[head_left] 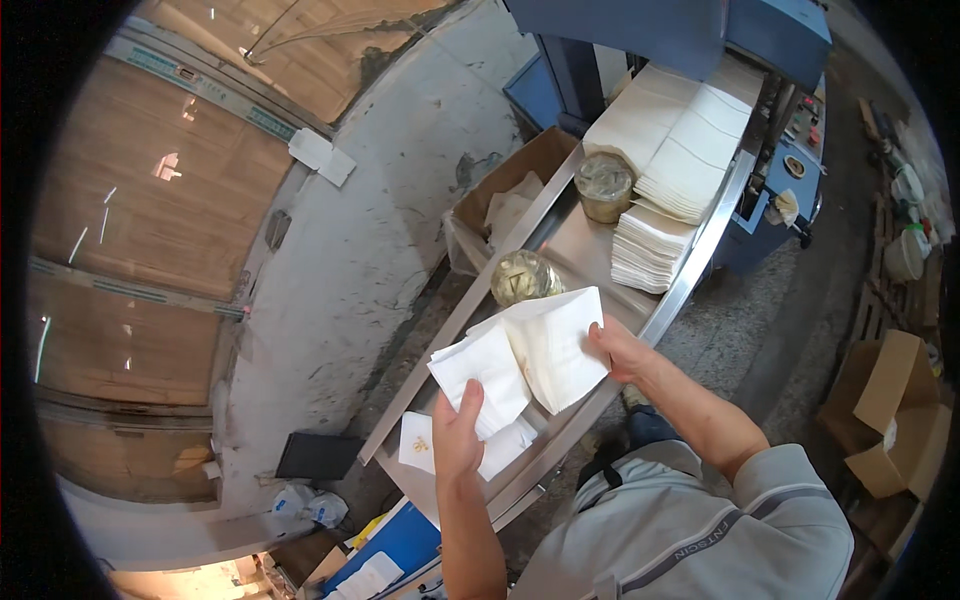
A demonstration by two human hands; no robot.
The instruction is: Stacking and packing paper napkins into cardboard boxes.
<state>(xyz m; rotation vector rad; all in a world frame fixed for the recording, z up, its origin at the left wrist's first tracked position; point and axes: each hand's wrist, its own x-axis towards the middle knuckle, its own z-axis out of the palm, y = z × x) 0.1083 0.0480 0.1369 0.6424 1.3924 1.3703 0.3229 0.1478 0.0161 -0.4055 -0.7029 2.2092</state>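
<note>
Over the metal tray of the machine, both my hands grip a stack of folded white paper sheets, fanned apart in the middle. My left hand is closed on its near left part, thumb on top. At the right edge, my right hand pinches the other part, its lower fingers partly hidden. Beneath the stack, more white sheets lie on the tray, one with a small yellowish mark. Just beyond the stack sits a clear round jar with pale contents.
A second jar stands farther up the metal tray, beside piled cream paper coming from the blue machine. An open carton sits left of the tray. Another carton is at far right. A wall and windows bound the left.
</note>
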